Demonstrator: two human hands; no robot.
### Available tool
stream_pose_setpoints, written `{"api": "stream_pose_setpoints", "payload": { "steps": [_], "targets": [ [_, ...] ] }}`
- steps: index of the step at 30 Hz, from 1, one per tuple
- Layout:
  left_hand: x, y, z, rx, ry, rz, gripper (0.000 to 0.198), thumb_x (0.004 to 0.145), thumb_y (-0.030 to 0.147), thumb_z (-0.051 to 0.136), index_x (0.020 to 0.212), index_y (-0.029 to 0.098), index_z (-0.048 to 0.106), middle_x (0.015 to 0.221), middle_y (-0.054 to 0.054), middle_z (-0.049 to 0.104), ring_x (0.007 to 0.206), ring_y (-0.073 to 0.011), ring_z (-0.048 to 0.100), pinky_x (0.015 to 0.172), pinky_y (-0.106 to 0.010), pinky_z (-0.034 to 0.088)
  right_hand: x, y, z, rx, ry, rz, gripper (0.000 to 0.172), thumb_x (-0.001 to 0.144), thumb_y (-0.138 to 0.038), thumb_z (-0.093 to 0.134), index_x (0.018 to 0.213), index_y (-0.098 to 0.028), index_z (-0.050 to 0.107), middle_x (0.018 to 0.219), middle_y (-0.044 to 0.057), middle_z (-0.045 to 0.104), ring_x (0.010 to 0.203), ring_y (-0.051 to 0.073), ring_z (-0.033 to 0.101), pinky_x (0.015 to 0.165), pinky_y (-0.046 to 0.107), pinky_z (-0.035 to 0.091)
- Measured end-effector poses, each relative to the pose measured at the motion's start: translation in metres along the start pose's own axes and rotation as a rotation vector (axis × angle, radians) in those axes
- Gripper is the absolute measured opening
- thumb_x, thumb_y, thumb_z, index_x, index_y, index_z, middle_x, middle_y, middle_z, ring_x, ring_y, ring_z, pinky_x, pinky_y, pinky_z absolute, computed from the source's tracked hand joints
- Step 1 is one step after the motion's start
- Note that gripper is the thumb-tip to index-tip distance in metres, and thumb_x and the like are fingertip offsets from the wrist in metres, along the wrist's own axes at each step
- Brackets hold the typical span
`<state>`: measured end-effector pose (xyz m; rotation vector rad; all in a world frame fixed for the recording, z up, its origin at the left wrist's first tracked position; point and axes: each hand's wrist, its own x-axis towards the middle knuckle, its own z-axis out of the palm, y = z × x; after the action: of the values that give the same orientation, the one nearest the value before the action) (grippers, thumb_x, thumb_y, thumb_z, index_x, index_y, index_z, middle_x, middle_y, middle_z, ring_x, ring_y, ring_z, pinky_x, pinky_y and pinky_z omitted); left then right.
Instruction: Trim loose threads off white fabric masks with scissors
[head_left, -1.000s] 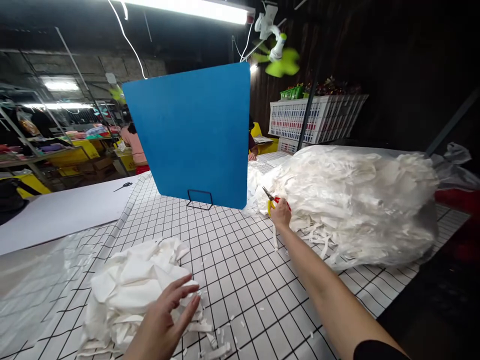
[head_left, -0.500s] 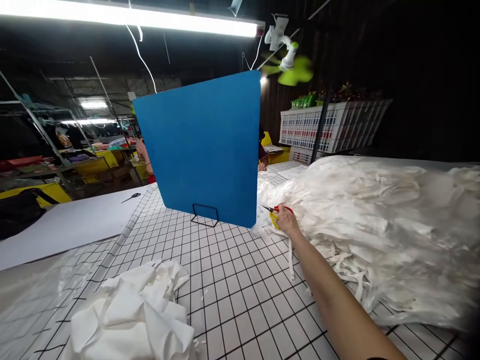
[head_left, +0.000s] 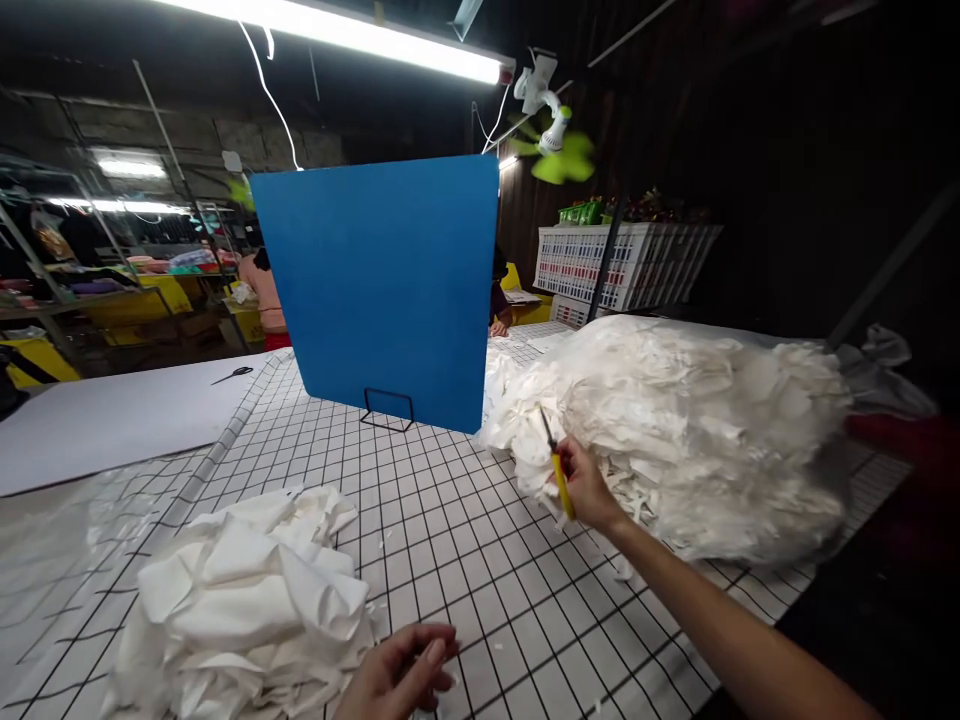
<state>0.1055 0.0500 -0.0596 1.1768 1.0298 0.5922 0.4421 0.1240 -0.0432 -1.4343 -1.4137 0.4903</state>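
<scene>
The right hand [head_left: 590, 487] is clamped around the scissors [head_left: 556, 465]. Its palm hides most of the yellow handles, and the blades point up in front of the large heap of white strips [head_left: 675, 430] at far right. The left hand [head_left: 401, 675], cut off by the near edge, curls beside the small fabric pile [head_left: 240, 600]. Whether it grips anything I cannot tell. A blue board [head_left: 382, 290] hides a person behind it.

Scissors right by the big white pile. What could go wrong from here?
1. The right hand holds the scissors tip-up by the large white pile; the tip might snag in it.
2. The left hand lies beside the small fabric heap; scissors brought back there could nick it.
</scene>
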Motion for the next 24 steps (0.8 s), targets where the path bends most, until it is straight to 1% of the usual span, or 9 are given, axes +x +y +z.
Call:
{"api": "stream_pose_setpoints", "payload": {
  "steps": [4,6,8,10,13,17,20,22,24],
  "targets": [
    [-0.001,0.008,0.019,-0.212,-0.01,-0.091,0.072,0.067,0.058,0.076,0.122,0.016,0.058,0.122,-0.015,0.063,0.082,-0.0192,0.066,0.075,-0.031,0.053,-0.097,-0.035,0.037,0.075,-0.159,0.022,0.021,0.071,-0.019,0.062,0.083,-0.023,0.045,0.074,-0.004,0.058,0.065,0.013,0.054,0.056,0.022,0.042],
    [-0.006,0.007,0.02,-0.252,0.001,-0.123,0.072,0.068,0.054,0.077,0.125,0.015,0.056,0.125,-0.015,0.06,0.082,-0.0173,0.065,0.076,-0.03,0.052,-0.135,-0.049,0.048,0.032,-0.313,0.043,0.02,0.072,-0.017,0.061,0.081,-0.023,0.045,0.07,-0.005,0.058,0.062,0.012,0.052,0.056,0.021,0.039],
    [-0.012,0.004,0.016,-0.253,-0.002,-0.146,0.071,0.068,0.053,0.077,0.124,0.015,0.055,0.125,-0.014,0.06,0.08,-0.0158,0.065,0.075,-0.029,0.052,-0.158,-0.061,0.048,-0.091,-0.418,0.082,0.019,0.072,-0.017,0.061,0.08,-0.023,0.046,0.068,-0.006,0.058,0.061,0.012,0.052,0.055,0.022,0.037],
    [-0.017,0.0,0.01,-0.231,-0.006,-0.154,0.072,0.067,0.054,0.077,0.123,0.016,0.056,0.122,-0.014,0.06,0.08,-0.0152,0.064,0.075,-0.028,0.051,-0.166,-0.073,0.037,-0.204,-0.446,0.146,0.022,0.072,-0.024,0.067,0.08,-0.024,0.047,0.07,-0.006,0.06,0.062,0.013,0.054,0.055,0.022,0.036],
    [-0.019,-0.009,0.0,-0.195,0.002,-0.145,0.073,0.065,0.058,0.077,0.122,0.016,0.057,0.121,-0.013,0.06,0.083,-0.0158,0.063,0.076,-0.028,0.051,-0.154,-0.086,0.01,-0.356,-0.354,0.238,0.03,0.072,-0.041,0.072,0.085,-0.025,0.049,0.073,-0.004,0.065,0.064,0.016,0.059,0.056,0.023,0.037],
    [-0.008,-0.021,-0.012,-0.098,0.029,-0.091,0.078,0.063,0.064,0.073,0.12,0.014,0.057,0.118,-0.014,0.059,0.08,-0.0177,0.062,0.068,-0.029,0.05,-0.106,-0.086,-0.012,-0.559,-0.118,0.286,0.035,0.072,-0.05,0.071,0.084,-0.026,0.05,0.079,-0.001,0.068,0.069,0.02,0.063,0.058,0.026,0.038],
    [-0.001,-0.029,-0.023,0.161,0.064,0.005,0.068,0.076,0.062,0.061,0.123,0.012,0.057,0.105,-0.014,0.064,0.081,-0.0227,0.063,0.066,-0.032,0.05,-0.056,-0.072,0.004,-0.586,0.025,0.349,0.029,0.076,-0.044,0.07,0.081,-0.024,0.049,0.078,0.001,0.066,0.071,0.021,0.062,0.058,0.026,0.038],
    [-0.001,-0.034,-0.033,0.446,0.146,0.176,0.055,0.084,0.052,0.055,0.123,0.014,0.06,0.106,-0.015,0.065,0.093,-0.0276,0.062,0.078,-0.038,0.05,-0.024,-0.058,0.028,-0.582,0.06,0.368,0.026,0.079,-0.04,0.069,0.087,-0.022,0.052,0.082,0.004,0.067,0.075,0.022,0.062,0.061,0.028,0.041],
    [-0.003,-0.037,-0.046,0.764,0.273,0.354,0.045,0.084,0.042,0.057,0.122,0.019,0.063,0.12,-0.015,0.062,0.112,-0.0321,0.055,0.095,-0.046,0.042,0.003,-0.045,0.056,-0.555,0.082,0.385,0.027,0.082,-0.039,0.068,0.095,-0.018,0.056,0.09,0.008,0.067,0.083,0.023,0.063,0.068,0.031,0.046]
  ]
}}
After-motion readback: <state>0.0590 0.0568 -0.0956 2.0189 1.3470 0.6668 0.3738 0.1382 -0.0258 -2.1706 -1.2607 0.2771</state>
